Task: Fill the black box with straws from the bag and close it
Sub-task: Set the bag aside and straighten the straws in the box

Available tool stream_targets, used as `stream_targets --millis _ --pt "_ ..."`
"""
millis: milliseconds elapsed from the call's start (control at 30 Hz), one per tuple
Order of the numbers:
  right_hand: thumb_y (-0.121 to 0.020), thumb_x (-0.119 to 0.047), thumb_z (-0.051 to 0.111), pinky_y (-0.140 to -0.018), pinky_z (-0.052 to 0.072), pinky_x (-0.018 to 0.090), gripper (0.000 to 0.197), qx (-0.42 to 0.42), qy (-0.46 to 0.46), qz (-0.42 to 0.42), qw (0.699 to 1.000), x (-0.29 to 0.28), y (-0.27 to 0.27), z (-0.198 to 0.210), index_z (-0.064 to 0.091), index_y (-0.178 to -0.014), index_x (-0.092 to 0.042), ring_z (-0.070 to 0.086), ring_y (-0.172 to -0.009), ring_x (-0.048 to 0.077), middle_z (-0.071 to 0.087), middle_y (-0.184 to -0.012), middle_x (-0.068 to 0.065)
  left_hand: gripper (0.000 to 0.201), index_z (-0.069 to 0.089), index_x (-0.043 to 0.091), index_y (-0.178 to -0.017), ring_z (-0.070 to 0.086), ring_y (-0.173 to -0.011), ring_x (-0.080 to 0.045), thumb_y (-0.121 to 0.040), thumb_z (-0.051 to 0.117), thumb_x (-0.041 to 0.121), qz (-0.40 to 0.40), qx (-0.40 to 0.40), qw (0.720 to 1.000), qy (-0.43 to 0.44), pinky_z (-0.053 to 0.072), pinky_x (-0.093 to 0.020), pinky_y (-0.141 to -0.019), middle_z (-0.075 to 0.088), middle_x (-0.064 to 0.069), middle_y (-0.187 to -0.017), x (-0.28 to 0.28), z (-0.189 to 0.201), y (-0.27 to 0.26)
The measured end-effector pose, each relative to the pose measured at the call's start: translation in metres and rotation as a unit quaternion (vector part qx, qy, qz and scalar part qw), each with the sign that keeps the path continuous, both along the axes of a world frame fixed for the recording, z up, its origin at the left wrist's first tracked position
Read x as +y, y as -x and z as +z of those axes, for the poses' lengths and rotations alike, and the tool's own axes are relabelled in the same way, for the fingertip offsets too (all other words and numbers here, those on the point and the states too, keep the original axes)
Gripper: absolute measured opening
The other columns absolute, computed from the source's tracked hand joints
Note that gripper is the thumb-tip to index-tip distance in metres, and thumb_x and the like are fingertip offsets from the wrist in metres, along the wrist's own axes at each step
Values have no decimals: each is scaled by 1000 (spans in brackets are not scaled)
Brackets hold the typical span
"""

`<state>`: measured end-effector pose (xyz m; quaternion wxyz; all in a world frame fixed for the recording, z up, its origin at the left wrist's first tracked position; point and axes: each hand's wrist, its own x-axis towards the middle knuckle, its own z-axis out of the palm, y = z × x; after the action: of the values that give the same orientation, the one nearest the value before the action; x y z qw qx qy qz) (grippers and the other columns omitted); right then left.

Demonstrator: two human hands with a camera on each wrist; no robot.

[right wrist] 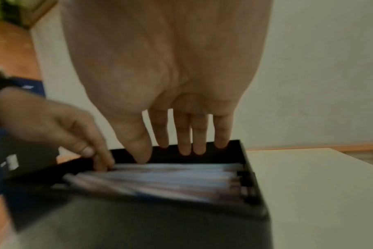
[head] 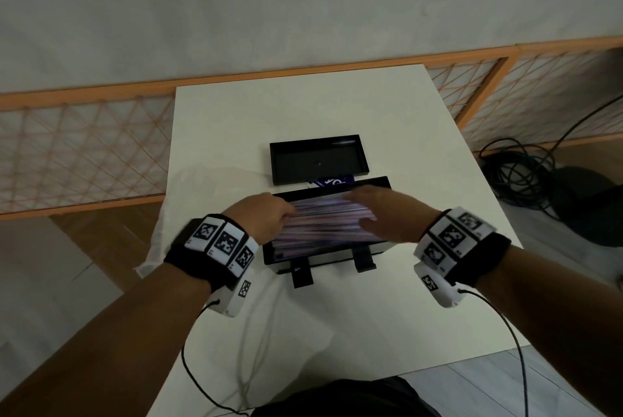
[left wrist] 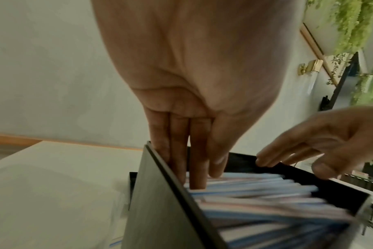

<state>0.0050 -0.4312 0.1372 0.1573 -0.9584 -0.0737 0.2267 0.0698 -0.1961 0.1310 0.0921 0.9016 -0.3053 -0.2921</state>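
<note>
On the white worktop (head: 337, 315) stands the black box (head: 290, 256), open at the top and filled nearly to its rim with a layer of straws (head: 323, 221) that lie lengthwise, side to side, in pale blue, white and pinkish tones; the straws are blurred in every view. The left hand (head: 259, 214) is at the left end of the box, its fingers (left wrist: 197, 151) straight and close together, pointing down into the box just inside the left wall, with the tips touching the ends of the straws. Its grip has hold of nothing; the fingers only press against the straw ends. The right hand (head: 387, 214) is over the right half of the box, palm down, fingers (right wrist: 184, 134) straight and slightly spread, the thumb tip down at the top of the straws near the far wall. Whether the other fingertips touch the straws cannot be told; this hand too grasps nothing. Behind the box, farther from the person, lies the black lid (head: 318, 160), inside up and well clear of the hands. Between lid and box a scrap of purple packaging (head: 332, 181) shows. A clear plastic bag (head: 175, 214) lies flat on the worktop to the left of the box, partly under the left wrist. Two black tabs (head: 301, 276) stick out from the near side of the box onto the worktop.
</note>
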Motion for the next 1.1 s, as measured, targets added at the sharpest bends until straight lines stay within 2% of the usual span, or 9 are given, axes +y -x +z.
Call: stream_targets --millis 67,167,333,500,633,767,833,1000,1100 --pt "-92 -11 45 -102 41 35 49 21 56 74 995 10 5 -13 38 -140 -18 43 -129 23 38 -145 3 37 54 22 -130 53 -117 -24 -98 37 18 -9 -1 1000 -17 41 -30 -98 57 -7 -132 -1 -6 3" --pt "-88 -4 45 -89 51 42 55 22 61 85 994 14 6 -29 41 -136 -28 54 -117 30 41 -139 3 35 57 24 -127 57 -113 -24 -95 42 18 1 -10 1000 -7 44 -32 -97 60 -7 -127 1 -10 7" --pt "-92 -9 41 -105 38 37 47 -38 -22 -16 999 9 -4 -19 46 -136 -24 43 -129 24 39 -146 1 33 63 17 -117 60 -105 -24 -94 40 8 85 -43 991 95 47 -35 -92 64 -8 -119 5 -2 5" --pt "-96 -19 37 -107 35 47 47 39 51 51 997 20 3 -28 33 -142 -24 31 -137 33 25 -152 10 36 62 12 -120 60 -108 -26 -93 42 2 117 -47 987 102 46 -33 -93 64 -12 -120 11 -2 -2" --pt "-95 -12 38 -110 26 34 49 36 -39 -6 999 26 2 -17 35 -143 -23 30 -138 28 25 -154 11 35 64 13 -118 60 -105 -25 -93 42 3 125 -46 985 112 46 -30 -90 65 -11 -118 12 -4 -1" --pt "-89 -11 48 -97 40 37 38 -91 -26 26 995 22 5 -15 59 -124 -21 50 -118 27 55 -126 8 30 67 16 -113 60 -105 -24 -93 45 8 94 -44 989 106 45 -29 -89 66 -7 -115 13 -3 -1" --pt "-92 -15 45 -88 46 39 30 -70 1 84 994 30 8 -16 64 -115 -18 53 -107 28 58 -115 8 28 68 16 -111 60 -105 -24 -91 50 9 64 -40 994 81 45 -29 -90 65 -6 -116 10 -1 1" --pt "-94 -14 38 -92 44 43 35 15 36 146 988 48 7 -23 59 -120 -21 49 -111 29 52 -127 6 19 70 26 -102 61 -100 -25 -85 61 25 -40 -40 998 -28 47 -31 -86 66 -4 -110 0 -5 13" --pt "-89 -7 43 -94 45 40 35 1 -61 54 997 46 4 -16 63 -116 -16 54 -110 26 56 -121 9 13 69 25 -93 59 -97 -29 -83 62 28 -53 -70 995 -51 47 -34 -86 68 -3 -101 -1 -10 17"
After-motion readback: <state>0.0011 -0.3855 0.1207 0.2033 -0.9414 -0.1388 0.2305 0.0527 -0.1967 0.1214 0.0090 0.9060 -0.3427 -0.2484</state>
